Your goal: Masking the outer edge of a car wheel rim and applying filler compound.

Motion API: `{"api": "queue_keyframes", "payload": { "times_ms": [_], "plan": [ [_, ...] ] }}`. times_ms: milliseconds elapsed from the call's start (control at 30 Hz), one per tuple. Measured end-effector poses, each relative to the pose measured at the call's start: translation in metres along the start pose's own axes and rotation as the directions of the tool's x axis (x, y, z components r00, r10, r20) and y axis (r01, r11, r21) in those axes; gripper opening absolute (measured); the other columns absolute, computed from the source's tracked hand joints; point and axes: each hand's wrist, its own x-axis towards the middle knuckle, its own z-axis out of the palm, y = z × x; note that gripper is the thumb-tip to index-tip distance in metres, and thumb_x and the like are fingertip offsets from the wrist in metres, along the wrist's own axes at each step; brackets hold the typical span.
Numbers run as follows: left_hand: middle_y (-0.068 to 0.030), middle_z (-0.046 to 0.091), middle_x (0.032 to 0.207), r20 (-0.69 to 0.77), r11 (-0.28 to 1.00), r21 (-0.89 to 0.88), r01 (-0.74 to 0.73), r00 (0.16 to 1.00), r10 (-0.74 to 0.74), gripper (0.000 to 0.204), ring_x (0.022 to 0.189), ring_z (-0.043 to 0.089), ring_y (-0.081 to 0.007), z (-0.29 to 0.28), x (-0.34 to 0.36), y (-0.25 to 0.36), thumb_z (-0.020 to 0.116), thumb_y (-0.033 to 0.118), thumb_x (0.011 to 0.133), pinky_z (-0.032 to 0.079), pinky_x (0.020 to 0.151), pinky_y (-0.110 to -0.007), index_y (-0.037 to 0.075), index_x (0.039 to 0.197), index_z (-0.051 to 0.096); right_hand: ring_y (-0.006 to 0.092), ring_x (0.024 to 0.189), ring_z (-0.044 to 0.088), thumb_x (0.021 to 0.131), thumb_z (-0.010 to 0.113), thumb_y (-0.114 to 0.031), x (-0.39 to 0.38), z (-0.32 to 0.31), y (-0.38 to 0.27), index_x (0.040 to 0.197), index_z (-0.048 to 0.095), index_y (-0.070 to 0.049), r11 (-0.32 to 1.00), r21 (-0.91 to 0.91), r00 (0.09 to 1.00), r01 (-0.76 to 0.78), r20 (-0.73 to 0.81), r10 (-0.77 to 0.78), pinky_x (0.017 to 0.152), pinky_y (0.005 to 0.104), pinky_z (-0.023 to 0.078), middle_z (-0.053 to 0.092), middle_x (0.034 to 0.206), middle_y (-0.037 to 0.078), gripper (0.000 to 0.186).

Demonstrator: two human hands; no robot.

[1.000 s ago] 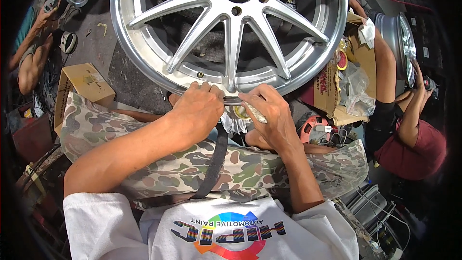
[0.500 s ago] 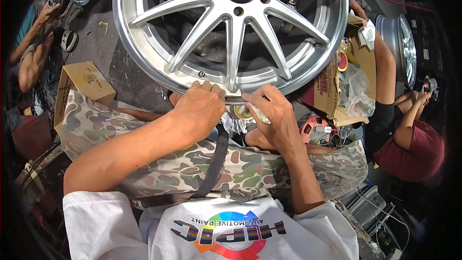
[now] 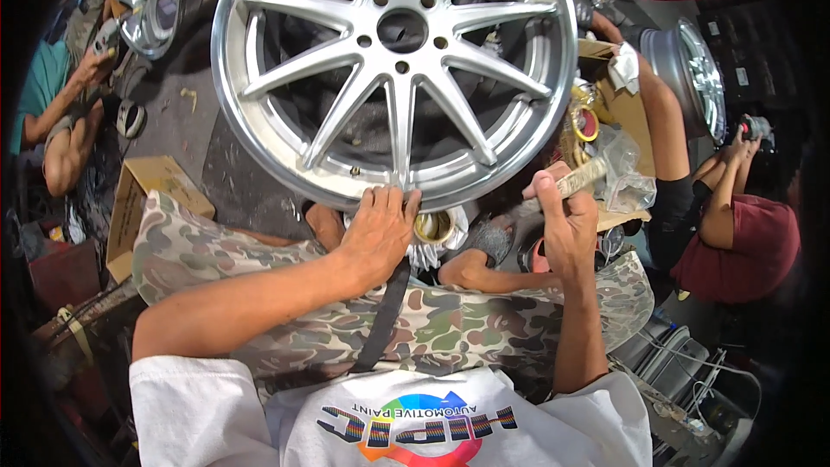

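A silver multi-spoke car wheel rim (image 3: 402, 112) fills the upper middle, its polished lip towards me. A pale cream patch shows inside its near-left lip, by a small valve stem (image 3: 355, 171). My left hand (image 3: 380, 238) is closed over the near edge of the lip, fingertips on top; its thumb is partly hidden. Off to the right, apart from the wheel, my right hand (image 3: 566, 229) is closed around a flat tool with a worn beige handle (image 3: 582, 176). The tool's other end is blurred, so its kind is unclear.
Below the wheel's near edge sits a round yellowish container or roll (image 3: 434, 226). On the right stand an open cardboard box (image 3: 635, 112) with a red-and-yellow roll (image 3: 586, 124) and clear plastic, and another wheel (image 3: 692, 78). Another cardboard box (image 3: 160, 207) is left. People work at both sides.
My right hand has lifted off the lip and moved right with the tool, whose handle now points up and right. My left hand stays on the lip. The wheel sits lower in view.
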Motion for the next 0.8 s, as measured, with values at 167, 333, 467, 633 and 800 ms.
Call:
{"api": "queue_keyframes", "payload": {
  "times_ms": [167,333,467,633,800],
  "plan": [
    [-0.026,0.057,0.131,0.202,0.944,-0.316,0.097,0.979,-0.033,0.061,0.123,0.055,-0.0434,-0.033,0.005,-0.025,0.066,0.018,0.103,0.045,0.108,-0.051,0.013,0.161,0.05,0.0093,0.069,0.056,0.113,0.06,-0.026,0.017,-0.02,0.021,0.098,0.063,-0.002,0.966,0.248,0.991,-0.077,-0.087,0.101,0.064,0.0266,0.048,0.056,0.082,0.0,0.029],
    [-0.0139,0.076,0.128,-0.058,0.695,-0.697,-0.176,0.98,0.19,0.034,0.122,0.07,-0.0288,-0.092,0.02,-0.085,0.07,0.028,0.106,0.055,0.105,-0.042,0.008,0.133,0.074,0.0142,0.071,0.053,0.108,0.066,-0.036,0.047,-0.053,0.067,0.085,0.063,0.002,0.95,-0.311,0.988,0.017,-0.141,-0.064,0.067,0.0348,0.045,0.056,0.077,0.005,0.045],
    [-0.014,0.077,0.099,-0.334,0.805,-0.581,0.117,0.868,-0.367,0.034,0.092,0.071,-0.0187,-0.17,0.019,-0.171,0.069,0.028,0.107,0.056,0.085,-0.034,-0.003,0.119,0.075,0.0181,0.07,0.057,0.109,0.061,-0.045,0.059,-0.052,0.11,0.084,0.071,0.003,0.926,-0.258,0.945,-0.275,-0.248,0.211,0.067,0.0351,0.046,0.056,0.069,0.006,0.054],
    [-0.023,0.074,0.102,-0.674,0.86,-0.191,0.473,0.574,-0.465,0.037,0.09,0.075,-0.0339,-0.131,-0.036,-0.298,0.072,0.03,0.101,0.058,0.079,-0.048,-0.005,0.11,0.065,0.0187,0.074,0.069,0.113,0.052,-0.047,0.088,-0.033,0.15,0.119,0.071,0.004,0.976,0.088,0.958,-0.201,-0.193,0.214,0.062,0.0315,0.056,0.069,0.087,0.011,0.054],
    [-0.0135,0.071,0.096,0.032,0.388,-0.778,0.494,0.648,-0.761,0.038,0.075,0.072,-0.0202,-0.098,-0.038,-0.298,0.07,0.029,0.105,0.064,0.056,-0.037,-0.008,0.116,0.064,0.0181,0.081,0.068,0.115,0.049,-0.045,0.119,-0.033,0.154,0.135,0.062,0.004,0.987,0.086,0.972,-0.134,-0.184,0.148,0.068,0.0317,0.059,0.068,0.1,0.01,0.054]
  ]
}}
